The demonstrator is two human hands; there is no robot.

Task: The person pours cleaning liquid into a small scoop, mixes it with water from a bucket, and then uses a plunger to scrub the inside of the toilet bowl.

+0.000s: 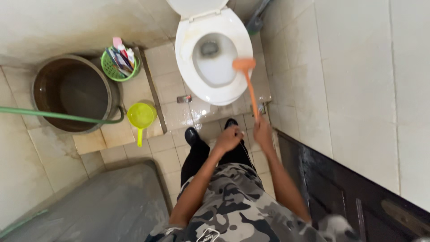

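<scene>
My right hand (263,133) grips the lower end of an orange toilet brush (249,85), whose long handle runs up and away from me. The brush head rests against the right side of the white toilet bowl's rim (186,67); the seat lid stands raised at the top of the view. My left hand (229,138) hovers just left of the right one, fingers curled loosely with nothing in them, above my black shoes on the wet tiled floor.
A large dark metal tub (45,74) stands at the left with a green hose (53,115) across it. Beside it are a green basket of toiletries (109,68) and a yellow-green dipper (141,117). A dark door (340,188) stands at lower right, a grey slab at lower left.
</scene>
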